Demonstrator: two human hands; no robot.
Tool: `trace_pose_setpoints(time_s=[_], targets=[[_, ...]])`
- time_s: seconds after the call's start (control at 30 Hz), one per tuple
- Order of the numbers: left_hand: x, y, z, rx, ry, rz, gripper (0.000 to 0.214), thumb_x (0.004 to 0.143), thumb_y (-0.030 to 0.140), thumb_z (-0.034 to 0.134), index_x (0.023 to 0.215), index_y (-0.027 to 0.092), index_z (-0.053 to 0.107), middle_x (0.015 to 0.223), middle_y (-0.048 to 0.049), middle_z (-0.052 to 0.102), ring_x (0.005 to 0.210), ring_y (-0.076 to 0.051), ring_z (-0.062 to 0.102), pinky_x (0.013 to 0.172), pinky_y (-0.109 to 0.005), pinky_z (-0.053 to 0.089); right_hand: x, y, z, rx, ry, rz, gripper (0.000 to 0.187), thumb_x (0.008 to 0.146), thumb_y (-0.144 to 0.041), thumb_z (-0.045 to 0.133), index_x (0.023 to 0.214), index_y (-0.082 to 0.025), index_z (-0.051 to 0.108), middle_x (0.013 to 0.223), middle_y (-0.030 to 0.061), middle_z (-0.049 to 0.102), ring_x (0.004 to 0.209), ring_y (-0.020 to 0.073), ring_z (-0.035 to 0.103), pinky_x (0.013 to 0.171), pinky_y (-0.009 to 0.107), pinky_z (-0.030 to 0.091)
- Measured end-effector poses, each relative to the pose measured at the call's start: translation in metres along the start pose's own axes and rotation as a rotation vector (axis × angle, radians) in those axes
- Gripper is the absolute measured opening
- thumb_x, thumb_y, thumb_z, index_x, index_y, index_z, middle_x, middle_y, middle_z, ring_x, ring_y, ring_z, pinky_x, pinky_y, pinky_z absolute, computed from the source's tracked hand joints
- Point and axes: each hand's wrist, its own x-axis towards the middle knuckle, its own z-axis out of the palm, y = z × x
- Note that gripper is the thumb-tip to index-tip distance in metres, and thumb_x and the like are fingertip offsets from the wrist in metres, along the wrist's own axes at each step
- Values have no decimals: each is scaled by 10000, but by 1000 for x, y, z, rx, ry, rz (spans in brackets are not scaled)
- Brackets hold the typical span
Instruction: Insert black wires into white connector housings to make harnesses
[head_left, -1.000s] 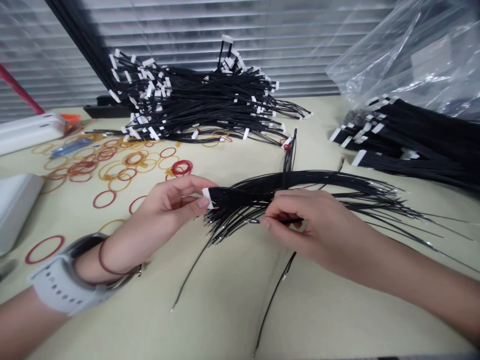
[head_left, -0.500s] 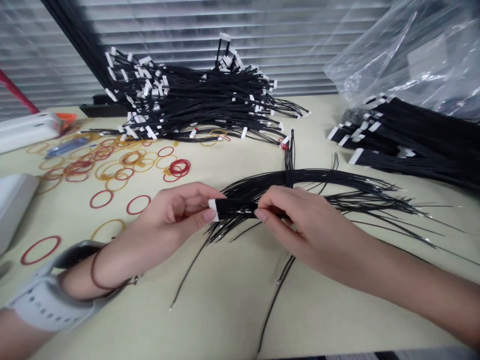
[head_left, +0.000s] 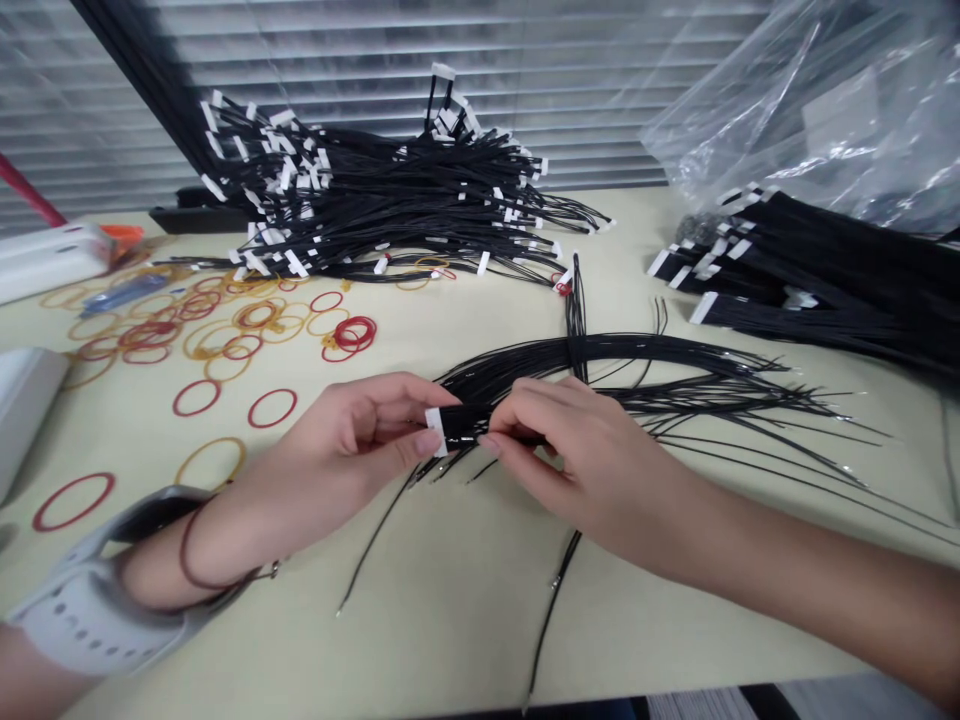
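Observation:
My left hand (head_left: 382, 432) pinches a white connector (head_left: 436, 432) between thumb and fingers, with flat black wires running out of it to the right. Close beside it, my right hand (head_left: 559, 440) is closed on a thin black wire near the connector; the wire's tip is hidden by the fingertips. Beneath both hands lies a fanned bundle of loose black wires (head_left: 600, 348) with small metal tips. Several wires standing away from the table cross that bundle behind my right hand. One loose wire (head_left: 551, 600) hangs down toward the table's front edge.
A big pile of black cables with white connectors (head_left: 390, 190) lies at the back. Red and yellow rubber bands (head_left: 259, 318) are scattered at left. More flat cables (head_left: 817, 260) lie at right by a clear plastic bag (head_left: 750, 110). A white box (head_left: 26, 410) stands at far left.
My right hand has moved left, closer to the connector. The connector in my left hand has shifted slightly right and down and tilted a little.

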Motion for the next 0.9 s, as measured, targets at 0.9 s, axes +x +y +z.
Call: trace_pose_setpoints(time_s=[0.9], targets=[[3,-2,1,-33,6,38,181,751,119,613,887,230,655,663,60,668,596,-26,587,538,-28,437,-1,2,5,-27,46,-73,157,851,-160,437,697,-142,459,665,-40,474,589,70,383,604,238,267]])
